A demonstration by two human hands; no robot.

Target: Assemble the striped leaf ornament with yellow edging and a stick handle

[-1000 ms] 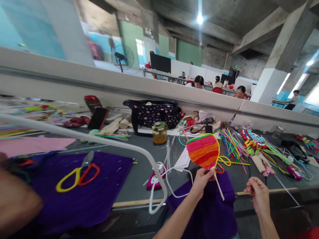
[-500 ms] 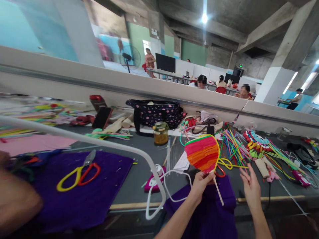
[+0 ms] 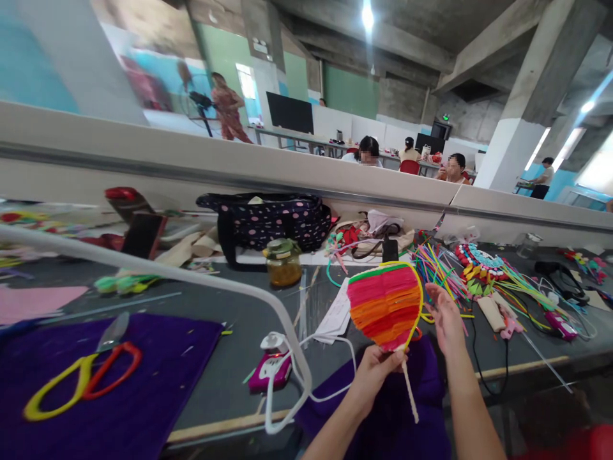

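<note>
**Striped fan held up at its stem over the cluttered bench**

While the left forearm is raised from the six o'clock edge of the frame towards one o'clock, the left hand [image 3: 376, 374] is seen closed on the base of a striped fan [image 3: 385, 305], its fingers pinched together where the woven head meets the white stem [image 3: 409, 396]. The fan is held upright above a purple cloth [image 3: 421, 383], near the middle of the view, with bands of pink, orange and red inside a yellow rim and a green strip on top. The stem is angled down towards five o'clock, below the grip.

At three o'clock from the fan, the right hand [image 3: 444, 319] is stretched forward from the lower right, wrist straight, back of the hand shown. Its fingers are extended and loosely apart, nothing gripped; the fingertips lie just beside the fan's yellow rim, though contact cannot be told. Beyond them, at one o'clock, loose coloured craft sticks [image 3: 440, 268] are scattered on the grey table [image 3: 230, 358].

At nine o'clock, yellow-and-red scissors [image 3: 81, 380] are laid on another purple cloth. A small jar [image 3: 283, 263] is stood at eleven o'clock of the fan, before a dotted bag [image 3: 271, 220].
</note>
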